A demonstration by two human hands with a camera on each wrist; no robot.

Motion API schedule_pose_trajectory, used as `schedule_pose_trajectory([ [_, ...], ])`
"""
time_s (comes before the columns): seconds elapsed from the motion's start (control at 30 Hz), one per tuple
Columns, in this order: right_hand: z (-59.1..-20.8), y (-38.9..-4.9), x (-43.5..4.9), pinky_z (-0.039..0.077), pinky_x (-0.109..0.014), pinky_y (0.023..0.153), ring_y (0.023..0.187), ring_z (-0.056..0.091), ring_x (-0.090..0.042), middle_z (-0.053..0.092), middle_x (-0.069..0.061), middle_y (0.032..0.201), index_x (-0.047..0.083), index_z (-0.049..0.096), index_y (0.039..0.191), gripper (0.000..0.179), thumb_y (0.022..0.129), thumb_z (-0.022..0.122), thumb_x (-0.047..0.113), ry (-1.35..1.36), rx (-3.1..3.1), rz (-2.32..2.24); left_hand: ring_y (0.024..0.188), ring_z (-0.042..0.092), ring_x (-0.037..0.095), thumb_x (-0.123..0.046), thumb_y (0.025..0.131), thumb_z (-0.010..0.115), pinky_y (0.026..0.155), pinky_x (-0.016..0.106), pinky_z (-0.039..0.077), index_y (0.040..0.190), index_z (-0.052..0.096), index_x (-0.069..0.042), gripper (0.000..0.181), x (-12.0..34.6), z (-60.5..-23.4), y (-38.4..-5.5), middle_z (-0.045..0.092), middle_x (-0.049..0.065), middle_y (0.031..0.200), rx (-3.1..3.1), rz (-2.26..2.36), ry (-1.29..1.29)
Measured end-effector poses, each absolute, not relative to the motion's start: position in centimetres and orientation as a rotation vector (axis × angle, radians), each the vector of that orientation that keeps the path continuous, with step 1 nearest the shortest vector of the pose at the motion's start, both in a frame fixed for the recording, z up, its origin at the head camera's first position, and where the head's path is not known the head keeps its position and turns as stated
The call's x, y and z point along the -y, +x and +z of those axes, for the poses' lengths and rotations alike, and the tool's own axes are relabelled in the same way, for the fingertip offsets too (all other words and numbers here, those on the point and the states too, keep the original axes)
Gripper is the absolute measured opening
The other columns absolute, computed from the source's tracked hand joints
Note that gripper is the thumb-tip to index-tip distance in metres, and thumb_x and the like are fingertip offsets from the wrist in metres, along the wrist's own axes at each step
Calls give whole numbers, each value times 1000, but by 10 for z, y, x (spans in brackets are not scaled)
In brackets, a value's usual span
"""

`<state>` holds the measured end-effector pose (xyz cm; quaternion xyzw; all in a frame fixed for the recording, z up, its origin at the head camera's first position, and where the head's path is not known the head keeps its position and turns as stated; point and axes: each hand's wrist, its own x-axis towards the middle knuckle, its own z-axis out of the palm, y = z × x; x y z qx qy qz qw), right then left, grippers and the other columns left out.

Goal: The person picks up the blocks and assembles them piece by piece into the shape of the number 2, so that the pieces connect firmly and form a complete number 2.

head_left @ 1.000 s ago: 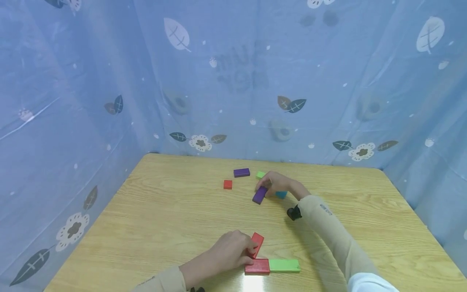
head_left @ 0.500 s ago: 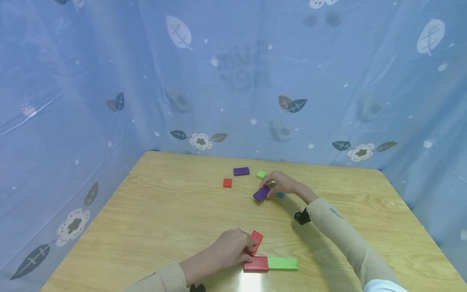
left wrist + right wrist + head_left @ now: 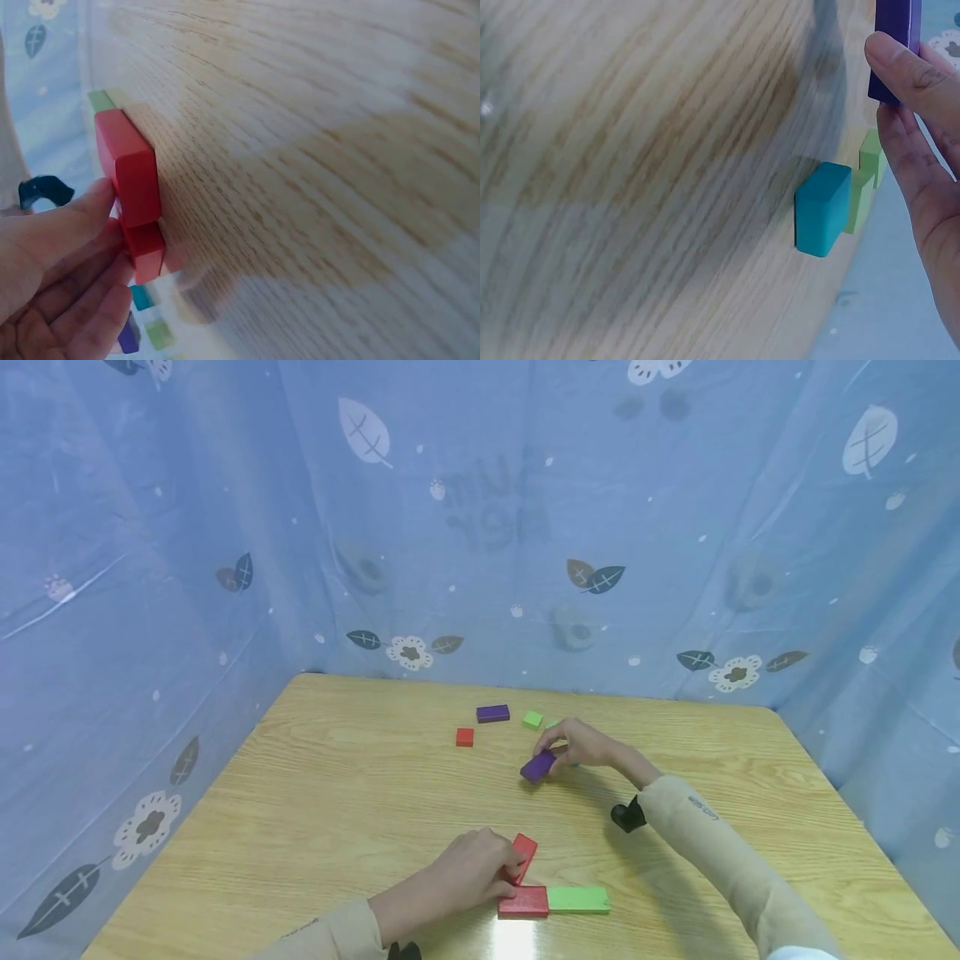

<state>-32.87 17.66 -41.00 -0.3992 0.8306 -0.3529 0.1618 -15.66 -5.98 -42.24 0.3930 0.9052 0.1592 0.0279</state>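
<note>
My right hand [image 3: 581,745] pinches a purple block [image 3: 538,767] between thumb and fingers, tilted above the table. Near the table's front, my left hand [image 3: 476,867] holds a slanted red block [image 3: 526,853] with curled fingers. Its thumb touches a second red block [image 3: 522,902], as the left wrist view also shows. That second block lies end to end with a long green block [image 3: 578,900]. A teal block [image 3: 823,210] stands near the right hand in the right wrist view, mostly hidden behind that hand in the head view.
Farther back on the wooden table [image 3: 360,777] lie another purple block [image 3: 492,714], a small red block [image 3: 465,737] and a small green block [image 3: 532,719]. Another green piece [image 3: 859,201] sits behind the teal block. A blue patterned curtain [image 3: 480,527] surrounds the table's back and sides.
My right hand has turned the purple block from a steep slant to a flatter one and drawn slightly back, uncovering the small green block. The left hand stays at the red blocks.
</note>
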Motion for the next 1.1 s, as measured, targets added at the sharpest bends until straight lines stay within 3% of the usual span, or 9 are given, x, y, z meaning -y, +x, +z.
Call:
schedule_pose_trajectory([
  [0.4, -414, -310, -171, 50, -37, 89, 103, 62, -34, 68, -19, 106, -6, 68, 102, 30, 73, 75, -9, -1251, -2243, -1060, 63, 51, -8, -25, 74, 82, 57, 9, 40, 79, 74, -16, 13, 61, -421, -157, 67, -13, 74, -2808, 479, 1209],
  [0.7, -421, -298, -176, 49, -36, 92, 101, 64, -25, 70, -10, 103, 1, 71, 100, 31, 71, 78, -6, -1282, -2289, -978, 67, 56, -6, -26, 73, 82, 59, 8, 41, 80, 74, -16, 14, 60, -425, -157, 67, -14, 75, -2805, 505, 1238],
  [1.1, -424, -291, -177, 49, -34, 92, 101, 64, -24, 70, -12, 102, -1, 71, 99, 29, 71, 77, -6, -1317, -2218, -967, 69, 58, -5, -26, 74, 81, 59, 8, 41, 82, 75, -16, 14, 59, -423, -156, 70, -11, 79, -2805, 493, 1213],
])
